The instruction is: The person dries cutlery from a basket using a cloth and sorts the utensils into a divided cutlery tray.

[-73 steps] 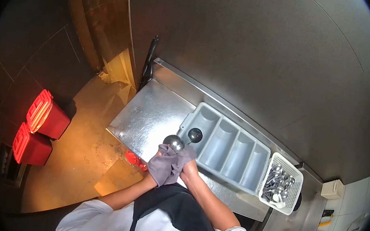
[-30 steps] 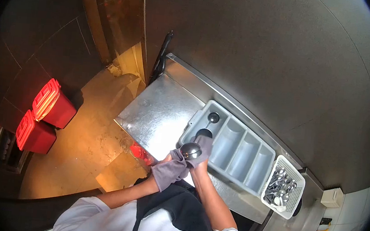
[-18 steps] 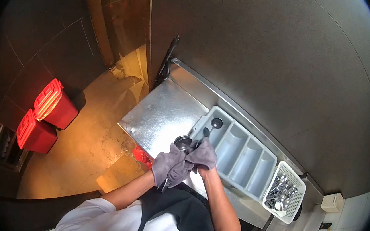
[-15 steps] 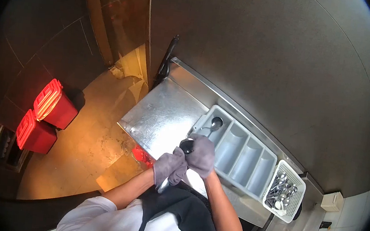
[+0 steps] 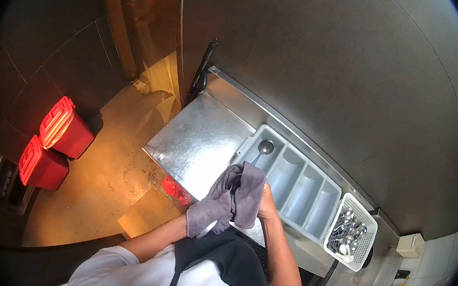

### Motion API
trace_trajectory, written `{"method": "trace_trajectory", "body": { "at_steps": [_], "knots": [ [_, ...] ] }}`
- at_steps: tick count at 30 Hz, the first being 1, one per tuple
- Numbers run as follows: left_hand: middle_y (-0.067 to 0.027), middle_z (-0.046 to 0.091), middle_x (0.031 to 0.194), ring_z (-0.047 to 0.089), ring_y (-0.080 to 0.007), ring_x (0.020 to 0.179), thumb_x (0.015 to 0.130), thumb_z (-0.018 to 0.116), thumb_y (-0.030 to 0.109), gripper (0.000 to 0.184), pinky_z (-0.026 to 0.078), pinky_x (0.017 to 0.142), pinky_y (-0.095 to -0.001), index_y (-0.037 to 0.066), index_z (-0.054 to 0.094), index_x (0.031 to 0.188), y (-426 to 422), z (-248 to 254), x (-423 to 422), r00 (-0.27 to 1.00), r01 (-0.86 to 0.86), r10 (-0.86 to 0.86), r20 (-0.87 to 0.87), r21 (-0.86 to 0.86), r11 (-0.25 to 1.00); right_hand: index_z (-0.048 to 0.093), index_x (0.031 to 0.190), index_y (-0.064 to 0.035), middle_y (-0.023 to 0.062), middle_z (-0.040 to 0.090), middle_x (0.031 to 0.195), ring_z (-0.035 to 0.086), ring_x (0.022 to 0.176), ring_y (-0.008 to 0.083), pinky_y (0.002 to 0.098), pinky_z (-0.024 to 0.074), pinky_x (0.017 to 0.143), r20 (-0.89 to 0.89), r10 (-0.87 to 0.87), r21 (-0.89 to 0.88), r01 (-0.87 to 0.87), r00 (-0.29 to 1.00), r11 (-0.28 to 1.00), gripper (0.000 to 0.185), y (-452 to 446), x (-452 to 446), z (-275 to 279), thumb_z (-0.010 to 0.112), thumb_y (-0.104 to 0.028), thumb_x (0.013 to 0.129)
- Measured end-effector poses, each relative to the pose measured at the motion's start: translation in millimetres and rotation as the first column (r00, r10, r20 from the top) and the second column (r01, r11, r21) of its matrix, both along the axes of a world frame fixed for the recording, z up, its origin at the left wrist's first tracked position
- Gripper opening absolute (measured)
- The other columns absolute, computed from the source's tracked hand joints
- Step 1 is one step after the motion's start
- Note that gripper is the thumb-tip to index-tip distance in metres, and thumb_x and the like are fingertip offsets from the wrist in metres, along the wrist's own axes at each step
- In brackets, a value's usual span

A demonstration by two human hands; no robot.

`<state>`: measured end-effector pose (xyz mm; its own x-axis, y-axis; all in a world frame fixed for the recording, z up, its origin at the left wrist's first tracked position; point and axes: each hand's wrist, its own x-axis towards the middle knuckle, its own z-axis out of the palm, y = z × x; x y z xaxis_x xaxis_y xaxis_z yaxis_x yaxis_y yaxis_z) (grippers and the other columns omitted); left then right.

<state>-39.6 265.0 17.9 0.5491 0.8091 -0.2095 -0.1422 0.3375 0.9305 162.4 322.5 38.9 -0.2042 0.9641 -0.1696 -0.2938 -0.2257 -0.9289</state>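
A grey cloth [image 5: 249, 192] drapes over both of my hands. My left hand [image 5: 205, 215] is under it and closed on a ladle; the pale end of the handle shows below the cloth, and a dark bit of the bowl [image 5: 234, 184] shows between the folds. On the other side, my right hand [image 5: 268, 203] grips the cloth against the ladle's bowl, its fingers mostly hidden. Just beyond my hands, another metal ladle [image 5: 265, 146] lies in the leftmost compartment of a grey cutlery tray [image 5: 309, 197].
A white perforated basket [image 5: 363, 247] of spoons stands right of the tray. The steel counter [image 5: 199, 132] runs along a dark wall. Black long-handled items [image 5: 201, 77] lean at its left corner. Two red lidded bins [image 5: 68, 127] stand on the floor at left.
The cloth has been pulled up over the ladle's bowl, which was exposed before. My right hand has shifted right, its bare back now showing. The ladle in the tray stays put.
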Motion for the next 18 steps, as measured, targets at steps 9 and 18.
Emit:
{"method": "trace_trajectory", "body": {
  "at_steps": [9,18],
  "knots": [
    [-0.0241,0.065,0.102,0.069,-0.0349,0.083,0.093,0.06,0.015,0.04,0.056,0.074,-0.0385,-0.011,0.049,0.121,-5,18,3,0.543,0.411,0.541,-0.642,0.765,0.495,0.071,0.104,0.0015,0.0083,0.075,0.094,0.069,0.088,0.0156,0.032,0.0545,0.079,0.483,-0.248,0.336,0.084,0.84,0.938,0.019,-20,-18,1,0.067,0.002,0.086],
    [-0.0337,0.057,0.106,0.061,-0.0428,0.108,0.08,0.061,0.007,0.047,0.051,0.095,-0.0439,-0.019,0.047,0.118,0,76,20,0.488,0.208,0.186,-0.853,0.32,0.924,0.067,0.116,-0.0015,0.0044,0.072,0.108,0.066,0.099,0.0135,0.0312,0.0531,0.09,0.303,-0.288,0.287,0.201,0.909,0.937,0.028,-25,-9,-15,0.07,-0.002,0.088]
  ]
}}
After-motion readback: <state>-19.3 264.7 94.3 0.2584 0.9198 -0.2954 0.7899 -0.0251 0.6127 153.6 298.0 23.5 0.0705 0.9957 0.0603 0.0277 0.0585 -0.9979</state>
